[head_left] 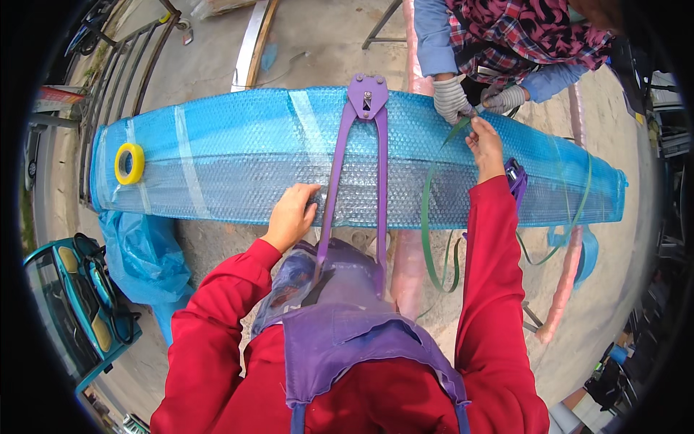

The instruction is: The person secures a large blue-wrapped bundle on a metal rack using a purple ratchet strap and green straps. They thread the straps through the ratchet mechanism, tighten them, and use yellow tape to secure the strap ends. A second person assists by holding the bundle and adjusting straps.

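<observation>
Long bundle [238, 155] in blue bubble wrap; purple steel long-handled sealer [358, 166] lies across it. Left hand [291, 215] grips one handle at the near edge; right hand [486, 147] pinches glossy green strap [428, 231] on top

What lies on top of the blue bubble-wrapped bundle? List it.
On the bundle lie a yellow tape roll, a purple long-handled strapping tool and a green strap. The wrap hides its contents.

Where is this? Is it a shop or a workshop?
Probably an open-air packing yard or workshop. A long bundle wrapped in blue bubble wrap lies over a concrete floor, with a purple strapping tool, green strap and yellow tape roll.
</observation>
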Demonstrator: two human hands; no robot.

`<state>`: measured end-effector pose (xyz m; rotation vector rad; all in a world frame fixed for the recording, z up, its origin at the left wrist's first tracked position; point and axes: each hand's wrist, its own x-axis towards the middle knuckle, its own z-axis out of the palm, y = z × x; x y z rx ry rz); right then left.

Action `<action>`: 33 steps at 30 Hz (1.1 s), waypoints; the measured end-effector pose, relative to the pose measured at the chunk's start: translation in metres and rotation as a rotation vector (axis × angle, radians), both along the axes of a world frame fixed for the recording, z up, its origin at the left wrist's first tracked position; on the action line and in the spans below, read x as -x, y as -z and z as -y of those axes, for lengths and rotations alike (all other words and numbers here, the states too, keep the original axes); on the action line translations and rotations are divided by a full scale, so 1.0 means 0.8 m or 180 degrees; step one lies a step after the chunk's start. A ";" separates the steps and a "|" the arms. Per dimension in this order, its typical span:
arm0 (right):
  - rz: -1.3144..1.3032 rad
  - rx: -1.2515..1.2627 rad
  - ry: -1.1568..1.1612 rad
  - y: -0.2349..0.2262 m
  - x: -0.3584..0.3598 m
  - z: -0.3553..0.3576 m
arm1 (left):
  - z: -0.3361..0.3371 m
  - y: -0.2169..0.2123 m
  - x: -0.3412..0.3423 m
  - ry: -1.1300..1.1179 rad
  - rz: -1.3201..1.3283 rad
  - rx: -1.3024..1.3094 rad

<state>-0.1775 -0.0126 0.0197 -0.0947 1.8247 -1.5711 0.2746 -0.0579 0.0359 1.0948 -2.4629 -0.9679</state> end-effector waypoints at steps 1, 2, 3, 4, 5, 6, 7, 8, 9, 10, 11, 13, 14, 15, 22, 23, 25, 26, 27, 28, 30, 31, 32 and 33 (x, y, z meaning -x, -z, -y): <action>-0.0583 -0.0041 0.0000 -0.013 -0.009 0.000 | 0.000 -0.001 -0.003 0.0320 -0.0006 0.0484; -0.1167 -0.0082 0.0008 -0.025 -0.019 -0.005 | 0.002 -0.002 -0.008 0.0682 0.0225 0.0403; -0.1760 -0.0124 0.0011 -0.042 -0.032 -0.010 | 0.004 -0.004 -0.008 0.0905 0.0164 0.0611; -0.2037 0.0246 -0.0100 -0.065 -0.053 -0.021 | 0.007 -0.003 -0.007 0.1106 0.0098 0.0814; -0.2084 0.0495 -0.0231 -0.102 -0.101 -0.028 | 0.009 0.001 -0.007 0.1285 0.0047 0.1009; -0.1957 0.0710 -0.0469 -0.139 -0.155 -0.040 | 0.010 0.010 -0.006 0.1420 0.0012 0.0970; -0.1754 0.0831 -0.0941 -0.170 -0.208 -0.061 | 0.014 0.014 -0.006 0.1688 -0.0017 0.0878; -0.1555 0.0861 -0.1362 -0.191 -0.258 -0.085 | 0.020 0.017 -0.005 0.1966 -0.0049 0.0795; -0.1903 0.0807 -0.2189 -0.209 -0.291 -0.107 | 0.027 0.017 0.001 0.2271 -0.0106 0.0721; -0.1859 0.0866 -0.2847 -0.219 -0.324 -0.120 | 0.032 0.011 0.007 0.2450 -0.0119 0.0689; -0.1597 0.0803 -0.3305 -0.215 -0.350 -0.131 | 0.039 0.010 0.011 0.2614 -0.0068 0.0678; -0.1697 0.0019 -0.3568 -0.187 -0.381 -0.158 | 0.046 0.010 0.017 0.2920 -0.0004 0.0669; -0.2072 -0.0371 -0.3511 -0.159 -0.388 -0.176 | 0.047 0.005 0.021 0.2976 -0.0107 0.0799; -0.2465 -0.0731 -0.3444 -0.131 -0.388 -0.189 | 0.048 0.007 0.025 0.3046 -0.0101 0.0967; -0.1975 -0.1710 -0.2675 -0.020 -0.359 -0.234 | 0.031 0.005 0.026 0.3060 0.0000 0.1682; -0.1870 -0.1675 -0.2665 -0.007 -0.362 -0.237 | 0.026 0.002 0.025 0.2988 -0.0010 0.1695; -0.1642 -0.1542 -0.2639 0.019 -0.369 -0.239 | 0.018 -0.002 0.019 0.2862 0.0022 0.1748; -0.2412 -0.0765 -0.2329 0.030 -0.370 -0.240 | 0.014 -0.003 0.016 0.2700 -0.0045 0.1686; -0.2168 -0.0691 -0.2309 0.031 -0.371 -0.241 | 0.011 -0.002 0.012 0.2621 0.0003 0.1624; -0.1931 -0.0628 -0.2293 0.026 -0.368 -0.241 | 0.009 -0.003 0.009 0.2537 0.0037 0.1559; -0.1788 -0.0558 -0.2136 0.027 -0.374 -0.251 | 0.007 -0.004 0.001 0.2438 0.0127 0.1486; -0.1925 -0.0667 -0.2083 0.035 -0.370 -0.256 | 0.011 -0.001 -0.003 0.2425 0.0231 0.1593; -0.2059 -0.0779 -0.2024 0.042 -0.366 -0.262 | 0.016 0.001 -0.010 0.2412 0.0334 0.1701; -0.2170 -0.0901 -0.1976 0.042 -0.364 -0.268 | 0.017 -0.008 -0.017 0.2393 0.0445 0.1784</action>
